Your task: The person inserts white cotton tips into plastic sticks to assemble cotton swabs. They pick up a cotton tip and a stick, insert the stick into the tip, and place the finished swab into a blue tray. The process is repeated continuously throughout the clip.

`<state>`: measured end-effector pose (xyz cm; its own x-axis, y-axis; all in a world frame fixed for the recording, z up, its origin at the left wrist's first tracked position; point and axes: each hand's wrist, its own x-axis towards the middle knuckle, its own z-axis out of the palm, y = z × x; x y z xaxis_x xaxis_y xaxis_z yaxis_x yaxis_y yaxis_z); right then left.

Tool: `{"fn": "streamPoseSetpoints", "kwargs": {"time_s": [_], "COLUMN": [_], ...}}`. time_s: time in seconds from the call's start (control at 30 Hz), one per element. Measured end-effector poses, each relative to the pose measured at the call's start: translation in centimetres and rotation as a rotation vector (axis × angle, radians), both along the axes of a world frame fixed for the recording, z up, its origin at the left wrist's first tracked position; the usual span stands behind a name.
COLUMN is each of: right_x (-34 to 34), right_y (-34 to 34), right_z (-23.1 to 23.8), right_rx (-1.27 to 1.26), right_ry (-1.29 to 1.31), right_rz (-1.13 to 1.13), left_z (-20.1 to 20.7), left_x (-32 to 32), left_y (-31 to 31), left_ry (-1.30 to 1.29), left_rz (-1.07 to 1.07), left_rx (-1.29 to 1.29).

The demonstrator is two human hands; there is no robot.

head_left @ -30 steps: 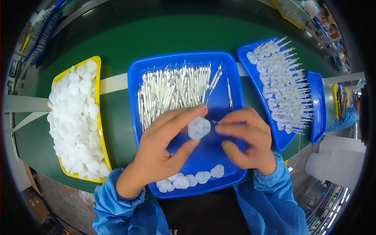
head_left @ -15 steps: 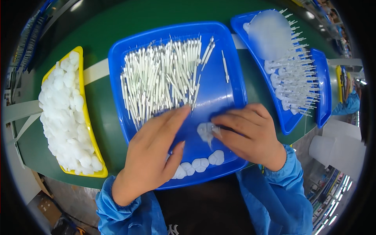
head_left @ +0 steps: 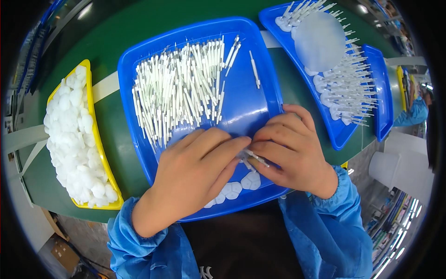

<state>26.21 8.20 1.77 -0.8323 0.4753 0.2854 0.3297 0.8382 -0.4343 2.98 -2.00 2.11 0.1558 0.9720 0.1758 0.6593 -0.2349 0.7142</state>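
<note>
My two hands meet over the front part of a blue tray point(head_left: 246, 104). The fingers of my left hand point(head_left: 197, 162) and my right hand point(head_left: 297, 153) are pinched together around a small translucent white plastic piece point(head_left: 242, 155). A thin white rod point(head_left: 258, 159) sticks out of it by my right fingertips. Fingers hide most of the held piece. Below them, several white lobed plastic pieces point(head_left: 251, 180) lie in a row along the tray's near edge. Farther back in this tray lies a big pile of slim white rods point(head_left: 181, 83) with thin metallic tips, and one rod point(head_left: 254, 69) lies apart.
At left, a yellow tray point(head_left: 103, 151) is heaped with white rounded pieces point(head_left: 76, 135). At right, another blue tray point(head_left: 341, 139) holds lobed pieces with rods standing out; a blurred patch covers part. Beyond it are a narrow blue tray point(head_left: 382, 93) and a white bin point(head_left: 384, 165).
My left hand has moved right to the piece, which only my right hand held before. Both hands' fingers now close on it. The trays appear slightly shifted in the view.
</note>
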Motion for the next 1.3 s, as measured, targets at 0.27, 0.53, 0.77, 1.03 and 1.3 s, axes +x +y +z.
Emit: {"fn": "streamPoseSetpoints", "kwargs": {"time_s": [0.27,0.53,0.77,1.03,1.3], "right_x": [0.3,7.4,15.5,17.8,19.7], "right_y": [-0.7,-1.4,0.2,-0.9,1.5], "right_z": [-0.5,0.9,1.8,1.4,1.3], "right_rx": [0.061,0.077,0.208,0.071,-0.041], "right_ry": [-0.044,0.213,-0.148,-0.005,-0.012], "right_rz": [0.018,-0.325,-0.813,-0.868,-0.948], "left_z": [-1.0,0.9,2.0,5.6,0.7], "left_x": [0.8,0.7,2.4,6.4,12.1], "left_y": [0.8,0.1,0.7,5.4,14.6], "left_ry": [0.089,-0.026,0.042,0.236,0.421], "left_rz": [0.022,0.116,-0.048,-0.275,-0.443], "left_rx": [0.056,-0.235,-0.162,0.13,0.392]}}
